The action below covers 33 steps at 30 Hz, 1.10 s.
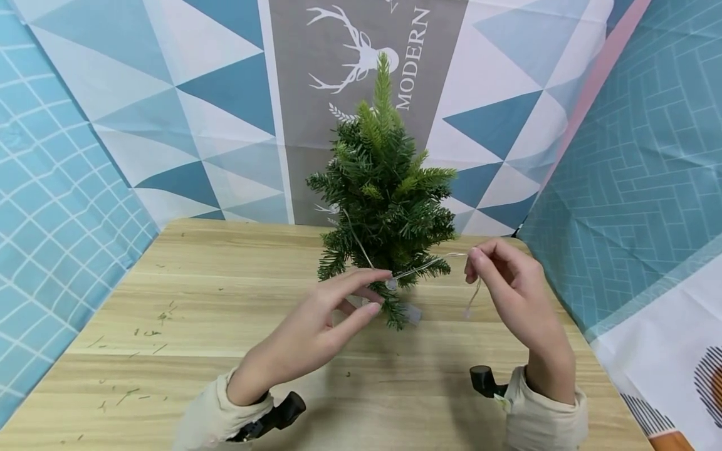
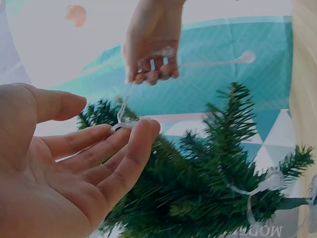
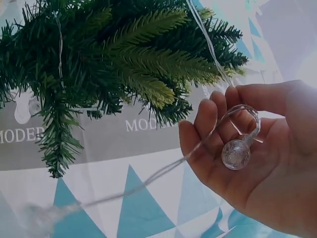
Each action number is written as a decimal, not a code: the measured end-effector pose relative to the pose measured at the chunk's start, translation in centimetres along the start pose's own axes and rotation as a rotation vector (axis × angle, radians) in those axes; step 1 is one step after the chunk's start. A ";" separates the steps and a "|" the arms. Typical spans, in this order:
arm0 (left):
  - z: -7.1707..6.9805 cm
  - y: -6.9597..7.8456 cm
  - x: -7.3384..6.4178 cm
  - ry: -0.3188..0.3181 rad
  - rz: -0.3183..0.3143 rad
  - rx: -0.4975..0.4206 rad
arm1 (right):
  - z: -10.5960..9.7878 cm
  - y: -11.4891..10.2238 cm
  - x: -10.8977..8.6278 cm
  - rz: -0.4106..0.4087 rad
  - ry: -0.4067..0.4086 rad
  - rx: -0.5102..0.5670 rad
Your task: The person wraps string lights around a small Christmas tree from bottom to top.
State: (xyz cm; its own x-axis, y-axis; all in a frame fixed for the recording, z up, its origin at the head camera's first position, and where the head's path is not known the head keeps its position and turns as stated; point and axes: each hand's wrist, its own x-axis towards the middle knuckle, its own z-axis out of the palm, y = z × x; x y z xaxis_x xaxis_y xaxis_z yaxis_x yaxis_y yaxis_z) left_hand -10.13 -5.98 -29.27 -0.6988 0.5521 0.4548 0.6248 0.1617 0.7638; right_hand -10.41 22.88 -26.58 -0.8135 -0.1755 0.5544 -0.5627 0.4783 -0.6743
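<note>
A small artificial Christmas tree [image 1: 383,194] stands upright with a clear string of lights [image 1: 420,268] on its lower branches. Thumb and index finger of my right hand [image 1: 516,288] pinch the wire to the right of the tree. One round crackled bulb [image 3: 236,154] lies against that palm, and a blurred second bulb [image 3: 39,218] dangles on the trailing wire. My left hand [image 1: 321,319] is at the tree's lower front, thumb apart from its extended fingers. Its fingertips touch the wire beside another bulb [image 1: 392,284]. Wire stretches between the two hands.
The tree is on a wooden table [image 1: 225,388], with loose green needles [image 1: 149,333] scattered at the left. Behind hangs a patterned cloth [image 1: 225,113] with triangles and a deer print; blue cloths [image 1: 648,156] flank the table. A translucent piece [image 1: 413,313] shows by the tree's base.
</note>
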 end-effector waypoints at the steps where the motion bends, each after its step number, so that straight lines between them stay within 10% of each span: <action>1: 0.2 -0.1 0.1 -0.006 0.002 0.006 | -0.1 0.0 0.0 0.006 0.019 -0.028; 19: 1.9 -1.6 0.6 -0.007 0.056 0.206 | -0.6 1.5 0.4 0.009 0.303 -0.301; 27: 1.2 -1.0 0.3 -0.010 0.056 0.176 | -0.1 2.4 1.0 -0.052 0.373 -0.274; 33: -0.5 0.6 -0.3 0.072 0.179 0.202 | 0.9 0.8 1.5 -0.016 0.344 -0.156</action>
State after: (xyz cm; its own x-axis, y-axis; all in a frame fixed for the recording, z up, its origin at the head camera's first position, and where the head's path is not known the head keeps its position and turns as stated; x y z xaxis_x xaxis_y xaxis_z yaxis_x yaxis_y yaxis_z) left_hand -9.70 -6.46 -28.67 -0.5895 0.5286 0.6108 0.7922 0.2307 0.5650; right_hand -12.22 22.20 -26.70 -0.6928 0.1028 0.7138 -0.5241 0.6081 -0.5963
